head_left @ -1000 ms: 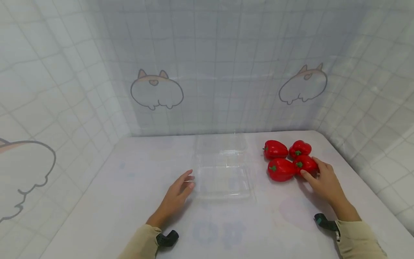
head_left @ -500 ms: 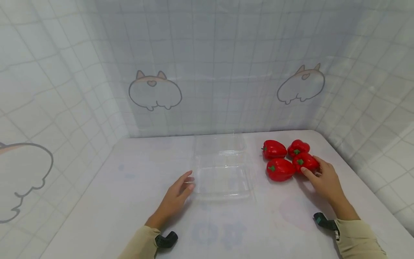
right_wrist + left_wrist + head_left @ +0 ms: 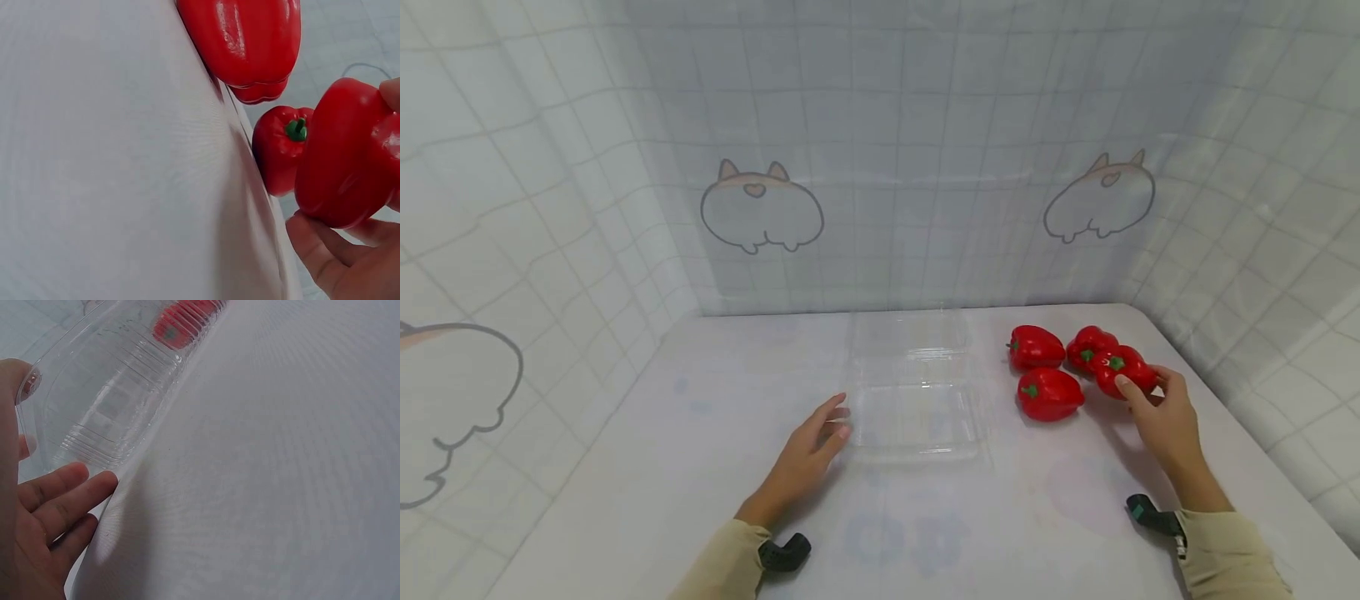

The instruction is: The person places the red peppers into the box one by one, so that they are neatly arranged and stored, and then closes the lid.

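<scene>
My right hand (image 3: 1168, 425) grips a red bell pepper (image 3: 1123, 372) with a green stem, thumb on the near side and fingers round the far side. The right wrist view shows this held pepper (image 3: 350, 156) raised from the table, in front of another pepper (image 3: 278, 150). Resting on the table are three more red bell peppers: one at the back left (image 3: 1036, 347), one in front (image 3: 1051, 394) and one at the back right (image 3: 1086, 346). My left hand (image 3: 805, 454), its fingers loosely extended, lies against the left edge of a clear plastic clamshell container (image 3: 917, 417).
The container's lid (image 3: 910, 333) is laid back towards the rear wall. A white cloth covers the table (image 3: 940, 533). Grid-patterned curtains (image 3: 895, 167) enclose the back and both sides.
My right hand has lifted its pepper off the table and shifted it slightly right and back, away from the front pepper. The left hand has stayed by the container.
</scene>
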The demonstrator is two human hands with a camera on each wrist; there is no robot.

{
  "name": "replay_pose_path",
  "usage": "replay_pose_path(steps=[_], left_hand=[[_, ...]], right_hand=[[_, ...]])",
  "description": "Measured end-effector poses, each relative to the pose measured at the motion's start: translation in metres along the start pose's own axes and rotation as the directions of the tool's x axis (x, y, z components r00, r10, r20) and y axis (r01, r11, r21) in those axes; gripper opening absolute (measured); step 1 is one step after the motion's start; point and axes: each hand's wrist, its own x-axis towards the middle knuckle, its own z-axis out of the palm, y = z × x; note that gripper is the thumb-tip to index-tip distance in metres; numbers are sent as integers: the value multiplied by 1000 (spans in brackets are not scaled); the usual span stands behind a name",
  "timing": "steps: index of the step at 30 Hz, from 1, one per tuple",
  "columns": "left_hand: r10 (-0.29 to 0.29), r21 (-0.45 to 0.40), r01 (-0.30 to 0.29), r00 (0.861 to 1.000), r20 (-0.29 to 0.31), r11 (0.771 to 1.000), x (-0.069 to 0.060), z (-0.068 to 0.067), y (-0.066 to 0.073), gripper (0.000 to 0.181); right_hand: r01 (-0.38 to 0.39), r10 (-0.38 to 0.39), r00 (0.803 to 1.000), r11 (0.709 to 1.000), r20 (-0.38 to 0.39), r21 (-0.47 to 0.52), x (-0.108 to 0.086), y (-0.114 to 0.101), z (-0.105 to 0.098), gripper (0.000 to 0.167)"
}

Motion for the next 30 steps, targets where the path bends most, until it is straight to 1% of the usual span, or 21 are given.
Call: replay_pose_path(steps=[3,7,10,13,16,20,25,26,28,30], left_hand=[[-5,5,5,1000,-1,1000,0,-1,0,59],[3,2,-3,1000,-1,1000,-1,-3,-2,59],[8,1,-8,1000,-3,1000,0,-2,-2,59],[-1,-2,1,1000,-5,1000,0,0,-2,59],[-3,-7,3,1000,1,1000,0,1,-2,59],[4,-1,-4,1000,4,1000,0,1,-2,58],[-10,2,10,1000,3,1000,2,1,-1,59],[-12,3,12,1000,5,1000,1,1,-1,59],[-20,0,20,1000,9,1000,1,1,-1,60],[-24,-6,24,1000,7,1000,0,1,0,60]], right_hand=[[-4,4,1000,1000,-18,17,0,0,2,83],[0,3,999,998,-42,66,-1,-3,4,79],[14,-8,998,995,-67,97,0,-4,4,75],[19,-8,996,991,-84,130,1,-6,3,73],[1,16,996,983,-92,183,1,-8,2,73],[-11,38,994,964,-99,265,4,-12,1,72],[7,29,995,936,-97,352,11,-18,1,73],[10,26,995,925,-92,380,13,-20,1,73],[21,14,997,896,-75,443,16,-25,1,75],[34,-8,999,852,-53,523,20,-32,1,75]])
